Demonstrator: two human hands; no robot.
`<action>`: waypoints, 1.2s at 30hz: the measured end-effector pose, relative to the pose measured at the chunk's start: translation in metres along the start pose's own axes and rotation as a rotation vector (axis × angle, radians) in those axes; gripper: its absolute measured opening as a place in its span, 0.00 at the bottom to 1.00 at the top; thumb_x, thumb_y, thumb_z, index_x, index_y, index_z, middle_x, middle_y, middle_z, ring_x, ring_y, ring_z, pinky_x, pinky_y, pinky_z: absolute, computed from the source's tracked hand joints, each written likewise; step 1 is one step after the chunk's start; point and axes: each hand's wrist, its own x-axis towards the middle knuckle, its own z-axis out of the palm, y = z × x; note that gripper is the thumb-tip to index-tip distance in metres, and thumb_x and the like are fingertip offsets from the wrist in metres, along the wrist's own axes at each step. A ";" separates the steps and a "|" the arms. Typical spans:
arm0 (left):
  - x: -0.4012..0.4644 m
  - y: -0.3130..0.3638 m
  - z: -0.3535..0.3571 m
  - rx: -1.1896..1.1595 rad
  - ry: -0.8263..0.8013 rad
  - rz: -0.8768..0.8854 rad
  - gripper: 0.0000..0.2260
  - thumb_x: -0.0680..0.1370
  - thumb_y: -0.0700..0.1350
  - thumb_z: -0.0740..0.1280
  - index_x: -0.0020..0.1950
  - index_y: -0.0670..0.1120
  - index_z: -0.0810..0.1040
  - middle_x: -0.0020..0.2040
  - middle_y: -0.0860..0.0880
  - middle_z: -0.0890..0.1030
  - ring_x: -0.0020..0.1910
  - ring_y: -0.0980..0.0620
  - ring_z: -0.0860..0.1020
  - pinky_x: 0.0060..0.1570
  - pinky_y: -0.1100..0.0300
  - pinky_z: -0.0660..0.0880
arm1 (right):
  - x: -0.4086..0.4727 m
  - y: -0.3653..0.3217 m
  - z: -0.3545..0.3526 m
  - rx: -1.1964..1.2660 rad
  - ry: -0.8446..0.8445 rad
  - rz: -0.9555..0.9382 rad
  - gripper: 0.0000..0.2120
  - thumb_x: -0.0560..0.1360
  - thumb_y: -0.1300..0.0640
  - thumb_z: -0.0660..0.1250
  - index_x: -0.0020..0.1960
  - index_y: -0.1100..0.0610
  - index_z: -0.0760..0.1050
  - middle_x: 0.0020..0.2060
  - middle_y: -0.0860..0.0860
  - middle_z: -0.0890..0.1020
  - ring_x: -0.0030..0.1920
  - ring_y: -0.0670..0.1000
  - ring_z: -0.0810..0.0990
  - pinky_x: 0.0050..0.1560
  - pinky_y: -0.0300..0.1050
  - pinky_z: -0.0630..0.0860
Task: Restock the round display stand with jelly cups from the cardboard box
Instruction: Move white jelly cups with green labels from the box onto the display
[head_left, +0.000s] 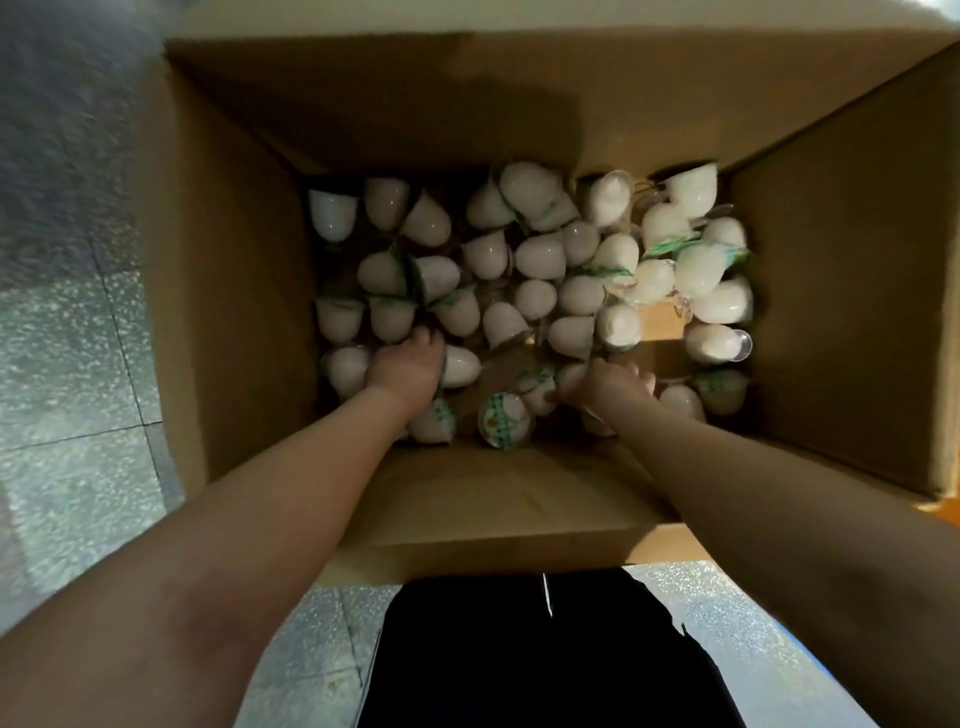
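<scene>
Both my arms reach down into the open cardboard box (249, 291), which stands on a speckled tile floor (62, 364). The bottom of the box is covered with a loose heap of white jelly cups (540, 254), lying every way, some on their sides, some with their green-printed foil lids showing. My left hand (402, 371) is down among the cups at the near left of the heap, palm down, fingers bent over the cups beneath; the fingertips are hidden behind the hand, so I cannot tell whether they have closed around one. A cup (460, 366) lies on its side just beside that hand, touching it. My right hand (605, 384) is at the near middle of the heap, fingers curled down into the cups; it looks to be gathering one or more, but what it holds is hidden and blurred. Between my two hands one cup (505, 420) lies with its lid turned up toward me. My dark clothing (535, 654) shows at the bottom edge.
</scene>
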 end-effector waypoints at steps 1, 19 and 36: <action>0.000 0.001 -0.001 0.023 -0.004 -0.008 0.20 0.81 0.40 0.59 0.72 0.43 0.62 0.67 0.41 0.67 0.57 0.39 0.77 0.40 0.51 0.69 | 0.002 0.002 0.000 -0.002 0.006 -0.007 0.37 0.71 0.30 0.64 0.72 0.52 0.67 0.70 0.56 0.70 0.72 0.60 0.63 0.70 0.60 0.58; -0.155 0.038 -0.129 -1.039 0.243 0.100 0.29 0.75 0.45 0.73 0.74 0.52 0.66 0.65 0.54 0.73 0.60 0.57 0.73 0.52 0.71 0.70 | -0.157 0.095 -0.063 1.029 -0.188 -0.407 0.16 0.74 0.51 0.72 0.59 0.50 0.74 0.53 0.53 0.81 0.50 0.51 0.79 0.53 0.49 0.75; -0.360 0.378 -0.130 -1.069 -0.040 0.868 0.24 0.74 0.31 0.71 0.60 0.56 0.72 0.41 0.50 0.84 0.33 0.53 0.79 0.33 0.62 0.75 | -0.392 0.383 0.108 1.798 0.584 -0.807 0.39 0.66 0.59 0.74 0.74 0.57 0.63 0.68 0.54 0.76 0.69 0.53 0.73 0.65 0.43 0.70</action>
